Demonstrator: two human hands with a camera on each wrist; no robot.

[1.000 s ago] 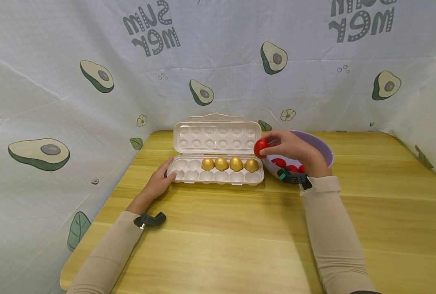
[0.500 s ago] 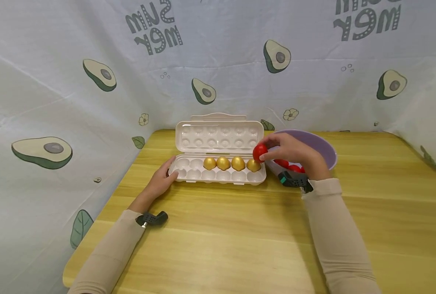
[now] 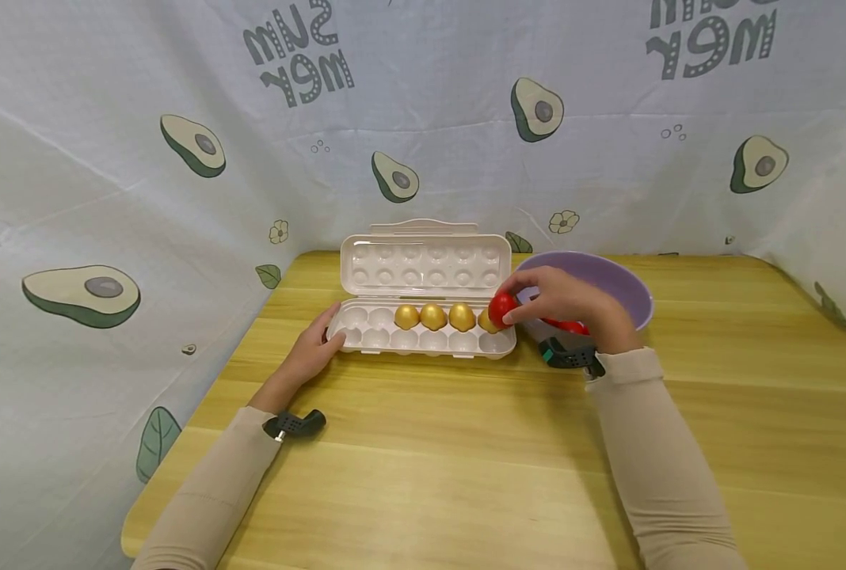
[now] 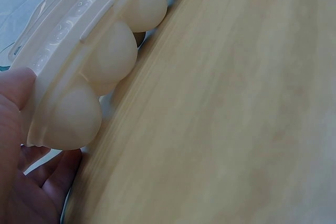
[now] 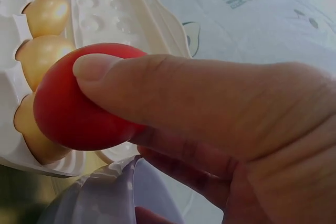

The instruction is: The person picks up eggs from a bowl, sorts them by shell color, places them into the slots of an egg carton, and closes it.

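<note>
1. Right hand [image 3: 558, 297] pinches red egg [image 3: 500, 310], 3 o'clock end of egg box [image 3: 405, 340].
2. Left hand [image 3: 307, 352] grips egg box at 9 o'clock.
3. Red egg: probably light, stiff, slippery; hold round the middle.

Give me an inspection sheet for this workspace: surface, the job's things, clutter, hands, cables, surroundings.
Surface: wooden table, light grain.
Egg carton: lid open, four gold eggs in the back row.
Bowl: purple bowl at the carton's right, with other red eggs inside, partly hidden by the arm.
Clutter: nothing seen.
Left hand: the left hand grips the carton's left end.
Right hand: the right hand holds a red egg between thumb and fingers, partly hiding the rightmost gold egg.
Cables: nothing seen.
Surroundings: pale sheet printed with avocados behind the table.
</note>
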